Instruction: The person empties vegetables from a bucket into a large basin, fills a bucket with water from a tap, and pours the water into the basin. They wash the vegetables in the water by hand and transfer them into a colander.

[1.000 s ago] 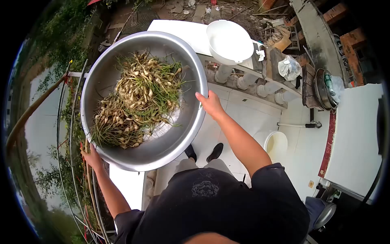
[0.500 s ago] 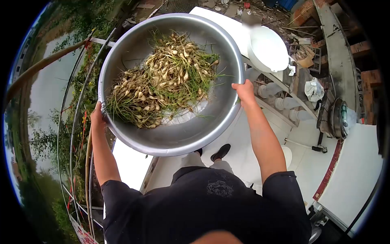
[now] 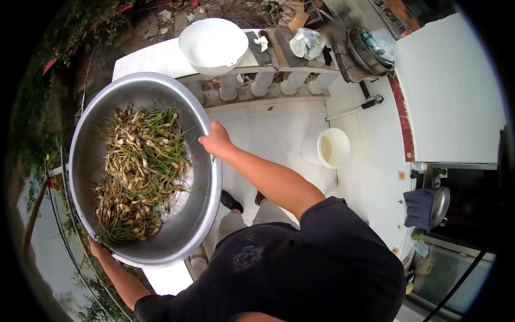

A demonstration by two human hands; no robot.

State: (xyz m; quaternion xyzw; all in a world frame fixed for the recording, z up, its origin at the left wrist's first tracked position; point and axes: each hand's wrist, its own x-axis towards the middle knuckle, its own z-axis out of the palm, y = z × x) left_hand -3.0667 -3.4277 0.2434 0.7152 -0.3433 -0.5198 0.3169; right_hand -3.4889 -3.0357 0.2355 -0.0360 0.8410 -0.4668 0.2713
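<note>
A large round metal basin (image 3: 201, 214) is held in front of me, at the left of the view. Inside lies a heap of small bulbs with green stalks (image 3: 137, 161), roots and dry leaves tangled among them. My right hand (image 3: 216, 140) grips the basin's rim on the right side, thumb over the edge. At the lower left, my left hand (image 3: 98, 249) holds the rim, its fingers mostly hidden under the basin. Part of the basin's bottom shows bare beside the bulbs.
A white bowl (image 3: 213, 45) stands on the white balustrade top (image 3: 153, 60) ahead. A white bucket (image 3: 333, 147) sits on the tiled floor (image 3: 279, 131) to the right. Farther right are a metal pot (image 3: 365, 56), a plastic bag (image 3: 307, 43) and a white counter (image 3: 450, 91).
My view has turned to the right. The basin, still in both hands, now appears lower and farther left, and the white bucket has come fully into view.
</note>
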